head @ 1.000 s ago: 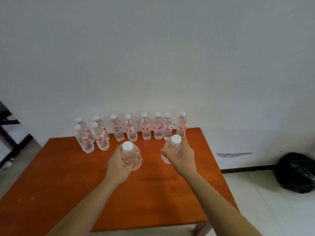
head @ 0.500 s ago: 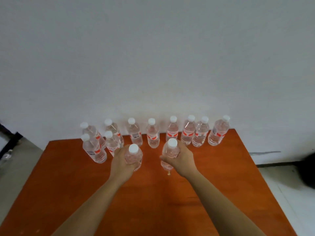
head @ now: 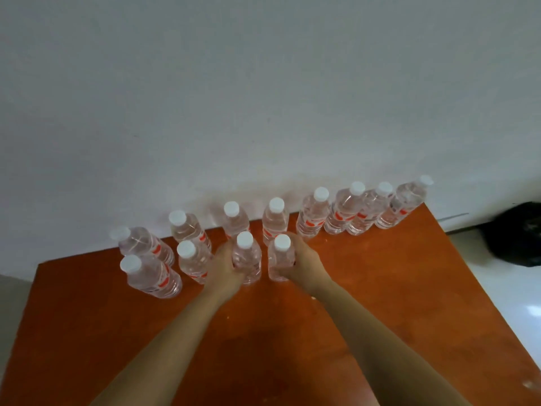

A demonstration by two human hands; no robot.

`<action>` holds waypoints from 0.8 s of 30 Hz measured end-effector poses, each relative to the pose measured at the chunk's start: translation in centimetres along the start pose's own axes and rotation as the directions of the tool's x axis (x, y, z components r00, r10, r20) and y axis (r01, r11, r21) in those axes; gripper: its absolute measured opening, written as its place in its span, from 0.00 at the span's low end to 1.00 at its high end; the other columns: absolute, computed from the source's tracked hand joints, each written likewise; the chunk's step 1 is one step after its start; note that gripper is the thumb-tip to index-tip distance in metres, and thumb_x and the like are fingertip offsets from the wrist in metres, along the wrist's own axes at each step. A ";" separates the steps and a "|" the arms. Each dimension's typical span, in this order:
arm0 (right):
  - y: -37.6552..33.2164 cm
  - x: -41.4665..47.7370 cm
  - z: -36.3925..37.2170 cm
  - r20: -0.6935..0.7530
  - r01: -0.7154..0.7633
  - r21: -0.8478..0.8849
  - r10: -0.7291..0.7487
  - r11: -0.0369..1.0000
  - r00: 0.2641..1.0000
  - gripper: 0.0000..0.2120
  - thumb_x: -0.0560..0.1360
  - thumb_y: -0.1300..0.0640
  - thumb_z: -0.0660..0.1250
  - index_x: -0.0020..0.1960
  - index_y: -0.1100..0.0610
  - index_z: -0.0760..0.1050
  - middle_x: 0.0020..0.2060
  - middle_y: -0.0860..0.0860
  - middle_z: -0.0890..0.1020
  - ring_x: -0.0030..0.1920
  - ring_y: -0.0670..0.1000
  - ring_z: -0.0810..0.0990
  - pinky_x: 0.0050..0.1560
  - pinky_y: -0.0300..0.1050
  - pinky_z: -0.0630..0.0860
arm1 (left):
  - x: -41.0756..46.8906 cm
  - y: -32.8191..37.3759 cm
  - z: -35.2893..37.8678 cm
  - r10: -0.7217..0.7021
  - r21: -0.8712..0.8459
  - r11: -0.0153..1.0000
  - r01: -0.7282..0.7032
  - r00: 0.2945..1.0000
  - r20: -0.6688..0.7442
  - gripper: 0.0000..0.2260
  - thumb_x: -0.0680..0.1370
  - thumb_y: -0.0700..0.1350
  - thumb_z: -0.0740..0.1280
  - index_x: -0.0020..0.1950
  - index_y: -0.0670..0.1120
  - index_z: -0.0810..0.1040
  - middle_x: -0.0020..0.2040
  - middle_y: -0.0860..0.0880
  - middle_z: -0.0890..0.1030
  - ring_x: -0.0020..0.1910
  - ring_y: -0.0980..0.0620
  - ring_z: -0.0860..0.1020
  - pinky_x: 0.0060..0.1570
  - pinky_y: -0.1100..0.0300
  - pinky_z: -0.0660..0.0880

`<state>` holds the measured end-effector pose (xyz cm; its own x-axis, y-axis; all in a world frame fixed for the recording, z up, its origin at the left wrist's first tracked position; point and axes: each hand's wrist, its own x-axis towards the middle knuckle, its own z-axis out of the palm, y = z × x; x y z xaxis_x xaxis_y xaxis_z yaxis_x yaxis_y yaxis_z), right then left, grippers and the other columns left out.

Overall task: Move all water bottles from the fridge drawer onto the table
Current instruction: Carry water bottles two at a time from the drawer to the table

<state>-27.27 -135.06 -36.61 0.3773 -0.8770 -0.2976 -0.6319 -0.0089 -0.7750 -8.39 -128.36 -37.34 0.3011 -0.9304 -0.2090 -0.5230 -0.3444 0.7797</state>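
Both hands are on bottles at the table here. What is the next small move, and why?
Probably open both hands and release. The left hand grips the left bottle, the right hand the right bottle; both stand upright, bases seemingly on the table, in front of the back row.

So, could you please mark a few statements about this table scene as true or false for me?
1. The left grip holds a water bottle. True.
2. The right grip is empty. False: it holds a second bottle.
3. The bottle caps are white. True.
4. The black bag lies left of the table. False: it lies on the floor to the table's right.
5. The table top is orange-brown. True.
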 end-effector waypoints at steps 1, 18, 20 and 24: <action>-0.2 0.4 0.1 0.021 0.005 -0.015 -0.004 1.000 1.000 0.35 0.69 0.57 0.78 0.71 0.51 0.67 0.64 0.49 0.78 0.64 0.50 0.76 0.63 0.46 0.74 | 0.5 -0.3 -0.2 0.016 0.033 0.999 -0.017 1.000 0.026 0.29 0.74 0.51 0.74 0.72 0.52 0.68 0.69 0.50 0.76 0.65 0.50 0.75 0.63 0.49 0.72; 1.1 -1.4 -0.5 0.007 -0.035 -0.112 0.036 0.993 0.999 0.53 0.72 0.52 0.76 0.80 0.44 0.40 0.81 0.50 0.53 0.79 0.56 0.54 0.74 0.61 0.60 | -2.9 -0.4 0.1 -0.004 -0.027 1.000 0.004 1.000 -0.015 0.39 0.79 0.43 0.68 0.81 0.56 0.46 0.81 0.52 0.55 0.79 0.48 0.57 0.74 0.41 0.60; 2.3 -2.9 -0.8 -0.055 -0.030 -0.137 0.023 0.990 0.998 0.48 0.75 0.52 0.72 0.81 0.44 0.40 0.80 0.52 0.53 0.78 0.57 0.58 0.72 0.57 0.64 | -4.1 -1.1 0.4 -0.045 0.031 0.998 0.048 0.997 -0.067 0.37 0.80 0.45 0.67 0.81 0.52 0.46 0.82 0.50 0.51 0.79 0.46 0.56 0.74 0.42 0.59; 4.1 -6.1 -1.0 -0.257 -0.047 -0.275 -0.026 0.960 0.966 0.33 0.83 0.39 0.54 0.81 0.47 0.43 0.81 0.52 0.50 0.79 0.56 0.58 0.71 0.57 0.69 | -6.3 -1.5 1.3 0.009 0.135 0.991 0.018 0.981 -0.196 0.27 0.83 0.52 0.58 0.80 0.51 0.52 0.81 0.48 0.54 0.79 0.45 0.55 0.74 0.41 0.60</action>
<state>-32.86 -130.18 -37.45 0.2070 -0.9704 -0.1242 -0.8109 -0.0992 -0.5767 -10.56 -122.13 -37.92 0.4465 -0.8910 -0.0822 -0.6205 -0.3745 0.6889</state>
